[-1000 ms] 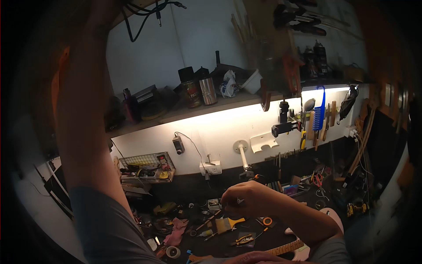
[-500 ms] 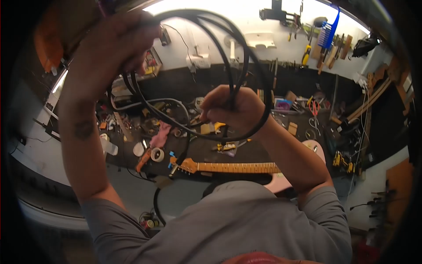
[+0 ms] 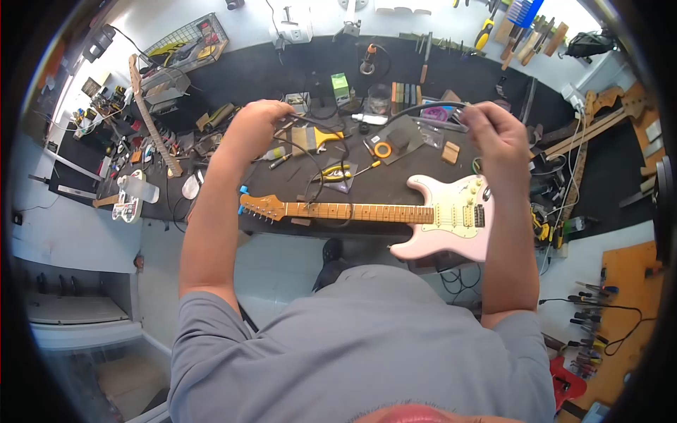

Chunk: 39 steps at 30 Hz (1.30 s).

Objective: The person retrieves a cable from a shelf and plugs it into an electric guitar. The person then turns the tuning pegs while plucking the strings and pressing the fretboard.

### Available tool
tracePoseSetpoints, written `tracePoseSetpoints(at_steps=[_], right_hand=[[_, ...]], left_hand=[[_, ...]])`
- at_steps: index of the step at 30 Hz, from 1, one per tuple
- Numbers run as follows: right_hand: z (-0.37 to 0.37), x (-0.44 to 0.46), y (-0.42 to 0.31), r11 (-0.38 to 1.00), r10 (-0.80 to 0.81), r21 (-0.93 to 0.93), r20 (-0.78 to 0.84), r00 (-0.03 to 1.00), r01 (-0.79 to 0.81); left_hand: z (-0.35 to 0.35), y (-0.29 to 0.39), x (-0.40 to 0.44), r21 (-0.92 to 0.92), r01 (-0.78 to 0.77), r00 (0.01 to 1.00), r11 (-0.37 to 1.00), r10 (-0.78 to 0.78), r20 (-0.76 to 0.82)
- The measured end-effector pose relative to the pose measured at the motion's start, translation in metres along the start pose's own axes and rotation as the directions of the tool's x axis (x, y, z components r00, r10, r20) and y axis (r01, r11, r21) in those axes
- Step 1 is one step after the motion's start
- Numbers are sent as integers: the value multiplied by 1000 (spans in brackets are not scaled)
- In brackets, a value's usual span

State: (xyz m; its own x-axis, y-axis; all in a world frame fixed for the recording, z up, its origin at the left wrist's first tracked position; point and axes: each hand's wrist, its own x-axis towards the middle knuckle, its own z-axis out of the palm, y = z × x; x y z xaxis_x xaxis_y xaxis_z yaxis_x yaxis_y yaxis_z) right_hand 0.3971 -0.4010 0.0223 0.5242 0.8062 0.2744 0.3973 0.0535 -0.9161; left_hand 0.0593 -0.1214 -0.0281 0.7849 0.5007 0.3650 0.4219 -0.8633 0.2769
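We have one smooth, dark, rubbery-looking cable [image 3: 430,105] raised above the bench [image 3: 388,178], arching at the right and drooping in loose curves at the left. Our left hand [image 3: 264,118] grips it with curled fingers; our right hand [image 3: 498,130] pinches it near a shiny, metallic tip. Below lies one electric guitar [image 3: 422,213], its glossy pale-pink body rounded and double-horned, its neck straight, slim and wooden. Beyond the neck we count one flat brush [image 3: 324,137] with a yellow handle, one orange ring [image 3: 382,149] and, farther back, one boxy green carton [image 3: 340,88]. The bench's surface is dark and matte.
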Motion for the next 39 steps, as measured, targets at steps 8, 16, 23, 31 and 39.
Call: tracePoseSetpoints(at_steps=[8, 16, 23, 31, 39], right_hand=[[-197, -64, 0, 813, -254, -578, -234, 939, 75], [-371, -192, -39, 495, -268, -629, -767, 583, -600], [-498, -297, -172, 474, -576, -614, -759, 305, -632], [-232, -197, -263, -396, -910, -564, 133, 393, -725], [-98, -147, -298, -36, -983, -828, -73, 170, -560]], left_hand=[[8, -111, -24, 123, 298, 952, 947, -285, -112], [69, -206, -72, -96, 453, 836, 886, -460, -299], [114, -251, -68, -594, 636, 671, 493, -733, 110], [100, -278, -81, 101, 418, 692, 903, -388, 608], [255, -139, -46, -297, -49, 740, 954, 234, 630]])
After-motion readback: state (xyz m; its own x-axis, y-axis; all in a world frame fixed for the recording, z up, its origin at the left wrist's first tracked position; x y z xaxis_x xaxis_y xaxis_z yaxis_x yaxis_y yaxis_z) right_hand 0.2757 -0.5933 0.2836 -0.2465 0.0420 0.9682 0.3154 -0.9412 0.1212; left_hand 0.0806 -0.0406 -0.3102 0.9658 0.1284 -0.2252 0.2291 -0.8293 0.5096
